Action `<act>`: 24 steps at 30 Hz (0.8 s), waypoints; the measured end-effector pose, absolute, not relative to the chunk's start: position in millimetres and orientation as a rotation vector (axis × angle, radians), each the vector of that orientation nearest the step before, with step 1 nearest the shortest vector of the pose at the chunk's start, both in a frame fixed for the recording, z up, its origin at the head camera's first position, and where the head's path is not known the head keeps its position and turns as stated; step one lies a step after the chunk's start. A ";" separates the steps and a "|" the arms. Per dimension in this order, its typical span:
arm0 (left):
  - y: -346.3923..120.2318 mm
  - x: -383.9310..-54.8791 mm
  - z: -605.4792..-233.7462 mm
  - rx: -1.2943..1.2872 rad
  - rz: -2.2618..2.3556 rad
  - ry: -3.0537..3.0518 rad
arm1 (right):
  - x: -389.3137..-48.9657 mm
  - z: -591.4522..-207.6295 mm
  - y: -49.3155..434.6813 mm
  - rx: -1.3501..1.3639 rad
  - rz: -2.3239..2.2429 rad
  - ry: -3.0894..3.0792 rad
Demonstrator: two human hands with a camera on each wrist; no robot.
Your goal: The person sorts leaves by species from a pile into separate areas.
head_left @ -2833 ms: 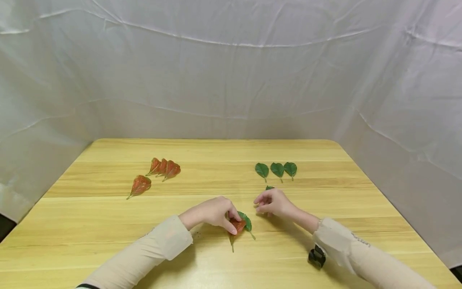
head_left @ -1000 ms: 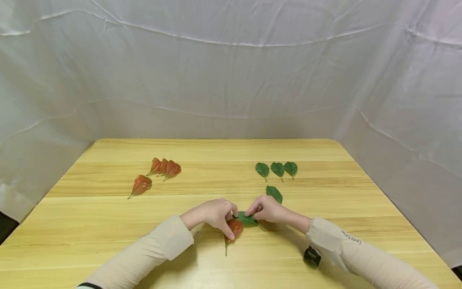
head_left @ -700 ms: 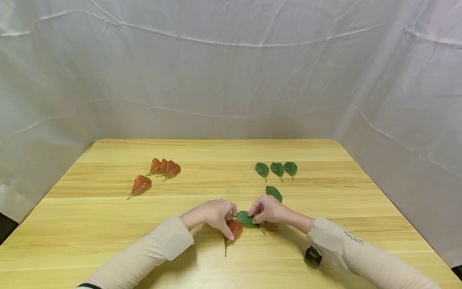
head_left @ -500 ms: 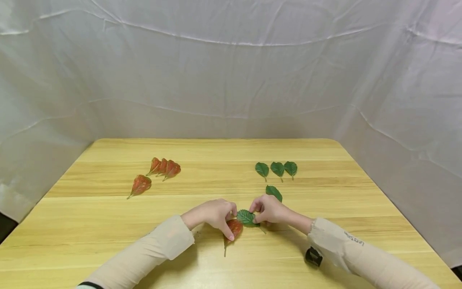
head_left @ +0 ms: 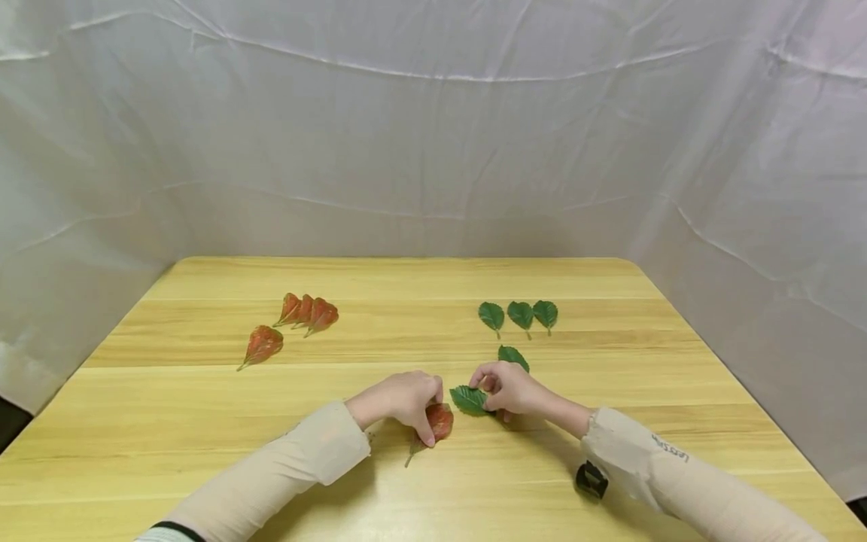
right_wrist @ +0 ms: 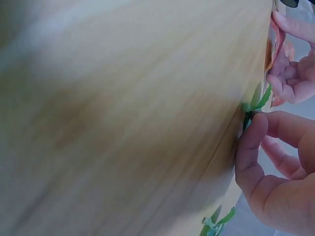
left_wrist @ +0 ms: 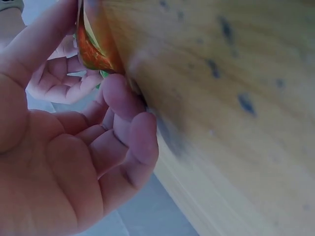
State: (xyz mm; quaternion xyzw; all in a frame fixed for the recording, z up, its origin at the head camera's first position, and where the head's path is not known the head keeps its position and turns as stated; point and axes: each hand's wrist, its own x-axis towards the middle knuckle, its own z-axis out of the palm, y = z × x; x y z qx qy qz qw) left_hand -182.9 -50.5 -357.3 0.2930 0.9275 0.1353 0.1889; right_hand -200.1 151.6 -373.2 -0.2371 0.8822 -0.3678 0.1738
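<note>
Near the middle of the table my left hand [head_left: 405, 399] holds a red leaf [head_left: 443, 423] by thumb and fingers, its stem pointing toward the front left. In the left wrist view this red leaf [left_wrist: 93, 55] is bent up along its edge beside the thumb. Just to the right, my right hand [head_left: 518, 389] pinches a green serrated leaf [head_left: 466, 400] between thumb and index finger. A small gap separates the two leaves. Another green leaf [head_left: 515, 356] lies just beyond the right hand, partly hidden by it.
Three green leaves [head_left: 521, 315] lie in a row at the back right. Toward the back left, overlapping red leaves [head_left: 321, 315] form a cluster, with a single red leaf [head_left: 262, 345] in front. Pale sheeting [head_left: 420, 150] hangs behind the wooden table [head_left: 203, 421].
My right hand reached in and took the green leaf, which overlapped the red one. The green leaf has come away up and right; the red leaf has shifted slightly and turned, its stem swinging left.
</note>
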 end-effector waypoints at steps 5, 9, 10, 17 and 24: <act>-49.1 -183.7 -357.2 0.800 0.377 2.615 | -201.1 -373.1 151.5 -0.664 -1.031 2.503; -48.9 -183.9 -355.9 0.760 0.377 2.611 | -201.2 -372.1 152.0 -0.677 -1.020 2.506; -49.0 -183.9 -355.6 0.754 0.380 2.610 | -201.4 -372.1 152.1 -0.679 -1.016 2.506; -52.2 -183.1 -355.0 0.771 0.406 2.617 | -201.4 -372.2 152.5 -0.669 -1.016 2.489; -56.5 -182.5 -352.1 0.771 0.469 2.617 | -201.3 -372.9 152.7 -0.678 -1.047 2.475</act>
